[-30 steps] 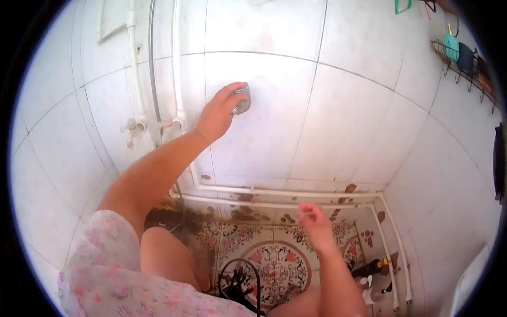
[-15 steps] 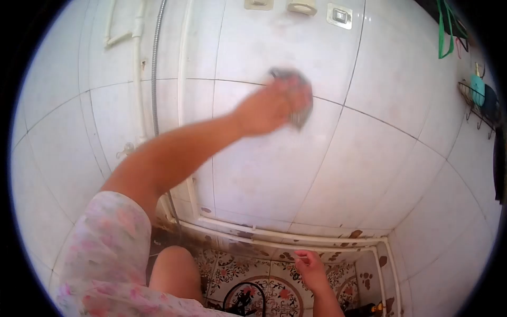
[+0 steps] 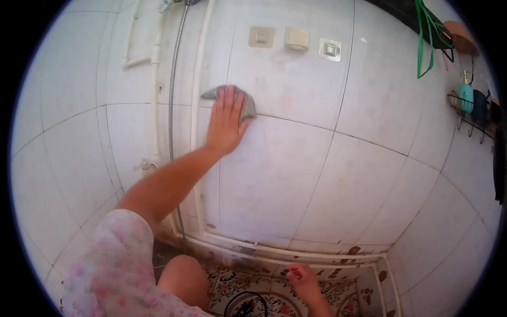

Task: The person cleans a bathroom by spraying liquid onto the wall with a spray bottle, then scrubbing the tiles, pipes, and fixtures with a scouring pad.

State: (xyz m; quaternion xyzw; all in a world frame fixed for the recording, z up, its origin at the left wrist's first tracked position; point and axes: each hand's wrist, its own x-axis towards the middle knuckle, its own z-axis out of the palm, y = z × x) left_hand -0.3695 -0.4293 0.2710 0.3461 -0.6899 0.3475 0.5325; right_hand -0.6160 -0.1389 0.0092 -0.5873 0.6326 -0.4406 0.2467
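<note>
My left hand (image 3: 227, 124) presses a grey cloth (image 3: 247, 107) flat against the white tiled wall (image 3: 280, 169), at the seam between an upper and a lower tile. The cloth shows past the fingertips and on both sides of the hand. Low in the view, my right hand (image 3: 303, 280) hangs above the patterned floor, near the white pipes (image 3: 317, 261). Its fingers are loosely bent and somewhat apart, and I see nothing in them.
Left of the cloth, a metal hose (image 3: 172, 95) and upright pipes run along the wall. Three small fixtures (image 3: 297, 39) sit above. At the right hangs a wire rack (image 3: 470, 117) with bottles. A bent knee (image 3: 183, 280) and a black loop (image 3: 246, 295) show below.
My left hand has gone up the wall with the cloth, swung right, then come back left, and now lies flatter. The view has tilted upward. My right hand shows lower in the frame.
</note>
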